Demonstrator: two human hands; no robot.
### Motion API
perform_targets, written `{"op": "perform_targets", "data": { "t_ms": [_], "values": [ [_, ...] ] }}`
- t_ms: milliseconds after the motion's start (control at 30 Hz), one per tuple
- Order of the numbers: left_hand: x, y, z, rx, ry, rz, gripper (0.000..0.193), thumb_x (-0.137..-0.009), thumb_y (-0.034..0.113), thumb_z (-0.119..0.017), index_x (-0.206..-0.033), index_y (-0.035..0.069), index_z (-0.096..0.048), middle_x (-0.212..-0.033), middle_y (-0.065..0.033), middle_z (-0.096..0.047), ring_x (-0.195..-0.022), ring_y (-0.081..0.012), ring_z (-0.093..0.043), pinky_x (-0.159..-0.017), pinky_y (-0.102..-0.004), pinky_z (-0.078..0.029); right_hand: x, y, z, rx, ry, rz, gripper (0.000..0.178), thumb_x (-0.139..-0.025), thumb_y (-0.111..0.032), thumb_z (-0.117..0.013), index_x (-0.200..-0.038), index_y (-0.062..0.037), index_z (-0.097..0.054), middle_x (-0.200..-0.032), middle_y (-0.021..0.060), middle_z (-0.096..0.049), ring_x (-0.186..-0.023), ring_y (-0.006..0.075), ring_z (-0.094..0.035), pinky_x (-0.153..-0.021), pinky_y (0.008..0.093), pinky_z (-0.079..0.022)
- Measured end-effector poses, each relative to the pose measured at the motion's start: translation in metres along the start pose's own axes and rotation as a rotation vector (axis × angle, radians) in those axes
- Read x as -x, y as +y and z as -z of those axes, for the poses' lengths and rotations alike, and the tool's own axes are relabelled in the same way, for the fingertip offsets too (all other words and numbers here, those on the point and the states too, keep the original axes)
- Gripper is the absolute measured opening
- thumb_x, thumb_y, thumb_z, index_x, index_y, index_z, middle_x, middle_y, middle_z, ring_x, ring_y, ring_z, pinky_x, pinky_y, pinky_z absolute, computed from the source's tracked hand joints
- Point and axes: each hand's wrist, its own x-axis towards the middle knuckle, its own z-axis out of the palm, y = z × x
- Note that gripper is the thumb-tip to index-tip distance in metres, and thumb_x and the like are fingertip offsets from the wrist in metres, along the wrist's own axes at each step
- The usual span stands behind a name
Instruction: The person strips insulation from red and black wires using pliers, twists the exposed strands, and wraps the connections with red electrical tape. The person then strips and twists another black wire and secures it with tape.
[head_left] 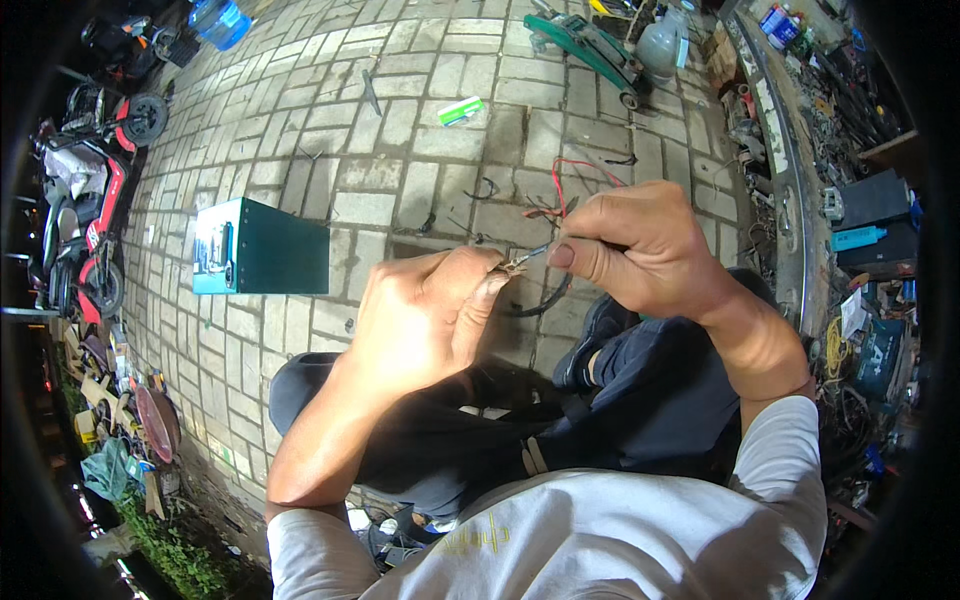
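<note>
Nearest, the person's dark trousers [660, 400] fill the space beneath the hands. The left hand [425, 305] pinches a thin wire [532, 254] between thumb and forefinger; the right hand [640, 250] pinches it likewise, just to the right. The wire shows between them, above the brick paving [365, 208], bluish-grey with frayed, pale coppery strands at the left; fingertips hide the rest. A black cable [548, 303] curves on the paving below. Past the right hand loops a red wire [556, 175]; I cannot tell whether it joins the held one. A dark green box [285, 250] stands to the left, tool clutter [870, 335] crowds the right edge. Farther lie a green-and-white packet [461, 110], a red two-wheeler [108, 200] at left, a green wheeled tool [585, 50] beside a translucent jug [662, 45] at right, and, far left, a blue water bottle [220, 22].
</note>
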Motion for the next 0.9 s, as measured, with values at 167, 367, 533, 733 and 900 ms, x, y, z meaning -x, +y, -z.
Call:
{"op": "perform_targets", "data": {
  "t_ms": [167,367,533,733,900],
  "values": [
    [-0.008,-0.006,0.000,-0.151,0.119,-0.175,0.011,-0.084,0.013,-0.064,-0.090,0.003,-0.063,-0.076,-0.0112,-0.065,-0.062,-0.0289,-0.064,-0.055,-0.0352,-0.051,-0.008,0.004,0.006,-0.028,-0.119,-0.224,0.025,-0.089,-0.028,-0.066,-0.078,-0.0053,-0.066,-0.061,0.0090,-0.057,-0.054,0.0265,-0.053,-0.052,0.0330,-0.041],
    [-0.010,0.006,0.004,-0.211,0.057,-0.146,0.013,-0.082,0.009,-0.064,-0.091,0.000,-0.064,-0.076,-0.0130,-0.065,-0.063,-0.0306,-0.063,-0.057,-0.0357,-0.050,-0.009,0.007,0.008,-0.377,-0.291,-0.386,0.024,-0.091,-0.023,-0.063,-0.091,0.0000,-0.068,-0.077,0.0045,-0.066,-0.073,0.0095,-0.057,-0.067,0.0266,-0.046],
    [-0.009,0.002,-0.001,-0.214,0.008,-0.128,0.014,-0.078,0.009,-0.065,-0.090,0.003,-0.063,-0.072,-0.0111,-0.062,-0.063,-0.0304,-0.062,-0.056,-0.0384,-0.049,-0.006,0.008,0.003,-0.461,-0.354,-0.244,0.014,-0.087,-0.011,-0.066,-0.092,0.0022,-0.068,-0.076,0.0031,-0.065,-0.073,0.0080,-0.056,-0.066,0.0251,-0.045],
    [-0.009,0.002,0.004,0.258,-0.073,0.084,0.020,-0.080,0.004,-0.062,-0.099,-0.002,-0.062,-0.080,-0.0177,-0.063,-0.065,-0.0325,-0.062,-0.060,-0.0356,-0.048,-0.007,0.004,0.005,-0.469,-0.300,-0.335,0.012,-0.086,-0.008,-0.065,-0.092,0.0017,-0.068,-0.075,0.0008,-0.064,-0.071,0.0055,-0.053,-0.062,0.0238,-0.044],
    [-0.011,0.008,0.008,0.292,-0.028,0.200,0.030,-0.073,0.008,-0.072,-0.100,0.000,-0.061,-0.076,-0.0137,-0.061,-0.063,-0.0208,-0.059,-0.057,-0.0298,-0.047,-0.007,0.004,-0.002,-0.602,-0.238,-0.406,0.013,-0.087,-0.011,-0.065,-0.089,0.0017,-0.068,-0.072,-0.0021,-0.062,-0.068,0.0035,-0.051,-0.060,0.0224,-0.042]
  ]
}}
